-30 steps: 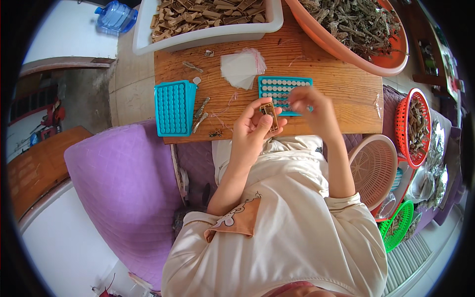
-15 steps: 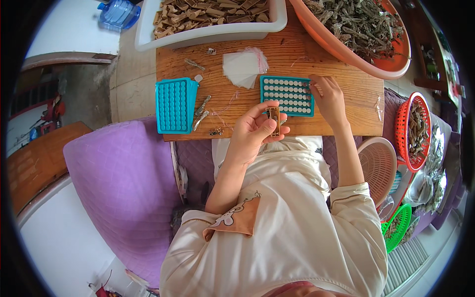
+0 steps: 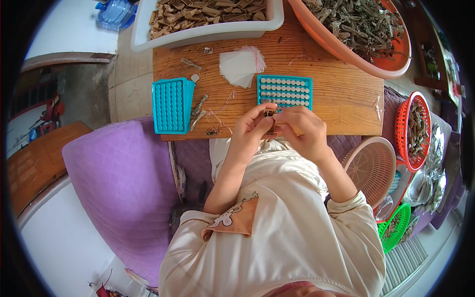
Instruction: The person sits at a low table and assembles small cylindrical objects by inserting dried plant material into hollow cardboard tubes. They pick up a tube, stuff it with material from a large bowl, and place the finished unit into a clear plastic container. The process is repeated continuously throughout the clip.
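Close to the table's front edge, my left hand (image 3: 247,131) grips a small brown, box-like plastic casing (image 3: 270,113) with its thumb over the front. Shiny details show inside it, too small to make out. My right hand (image 3: 308,132) is closed, its fingertips pinched together against the casing's right side; whatever they hold is hidden. Just beyond both hands lies a teal tray (image 3: 309,78) with rows of small round white discs (image 3: 284,88). The hands cover its near edge.
Stacked teal trays (image 3: 170,106) sit at the left beside metal strips (image 3: 199,113). Clear plastic bags (image 3: 240,67) lie mid-table. Behind stand a white tub (image 3: 208,37) of brown pieces and an orange basin (image 3: 346,62) of metal parts. Baskets, one red (image 3: 400,131), stand at right.
My right hand has left the right edge of the disc tray and come down and left to the casing. My left hand still holds the casing, nearly in the same place.
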Action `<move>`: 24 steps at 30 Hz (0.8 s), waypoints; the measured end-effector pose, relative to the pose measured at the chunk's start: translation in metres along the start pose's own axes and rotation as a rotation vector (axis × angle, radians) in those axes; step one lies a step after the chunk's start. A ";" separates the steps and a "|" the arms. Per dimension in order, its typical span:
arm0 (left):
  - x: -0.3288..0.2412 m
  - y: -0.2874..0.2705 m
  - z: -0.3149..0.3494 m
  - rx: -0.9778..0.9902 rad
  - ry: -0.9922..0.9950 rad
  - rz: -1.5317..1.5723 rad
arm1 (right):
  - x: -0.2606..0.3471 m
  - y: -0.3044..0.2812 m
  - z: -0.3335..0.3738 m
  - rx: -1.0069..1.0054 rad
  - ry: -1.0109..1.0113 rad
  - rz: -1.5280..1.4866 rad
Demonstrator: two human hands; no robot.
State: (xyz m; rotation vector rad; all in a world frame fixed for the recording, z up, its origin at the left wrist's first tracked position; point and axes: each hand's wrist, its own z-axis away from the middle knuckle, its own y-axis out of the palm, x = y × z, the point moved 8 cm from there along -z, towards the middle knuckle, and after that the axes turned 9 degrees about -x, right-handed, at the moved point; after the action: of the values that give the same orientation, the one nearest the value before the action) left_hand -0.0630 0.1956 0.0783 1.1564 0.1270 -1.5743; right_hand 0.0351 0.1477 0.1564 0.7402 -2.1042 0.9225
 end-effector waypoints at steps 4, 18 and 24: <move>-0.002 0.000 0.003 -0.005 0.026 -0.074 | -0.063 -0.038 -0.002 -0.227 0.340 0.236; -0.005 0.006 0.007 0.035 0.014 -0.049 | -0.082 -0.024 -0.004 0.032 0.074 0.565; -0.009 0.009 0.010 0.036 0.038 -0.063 | -0.018 -0.023 -0.002 -0.213 0.119 0.134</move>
State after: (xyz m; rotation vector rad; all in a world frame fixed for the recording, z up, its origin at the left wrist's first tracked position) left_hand -0.0626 0.1917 0.0942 1.2212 0.1615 -1.6163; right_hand 0.0627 0.1399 0.1514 0.4296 -2.1243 0.7769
